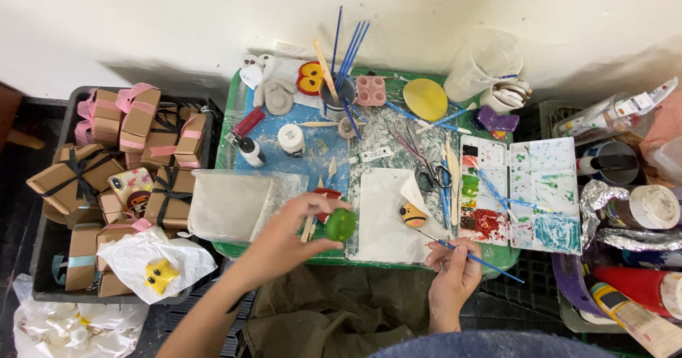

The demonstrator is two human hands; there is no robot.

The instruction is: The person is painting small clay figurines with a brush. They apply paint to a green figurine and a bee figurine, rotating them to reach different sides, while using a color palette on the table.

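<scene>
L hand [295,234] grips a green clay ball [341,224] at approx 6 o'clock on the green tray [234,91]. R hand [455,262] pinches a blue paintbrush [474,257] at 5 o'clock, tip toward the yellow painted piece [413,215] on white paper [380,216]. Paint palette [518,191] at 3 o'clock.

Two bare hands show: the left hand [295,234] and the right hand [455,269]. One round green clay piece [341,224], one small orange painted clay figure [413,215] and one yellow star-shaped clay figure [160,275] are visible. There is one open white paint palette [518,191], one thin blue-handled paintbrush [479,261] in a hand, two small white-capped paint bottles [290,140], and one round yellow disc [425,99].
</scene>
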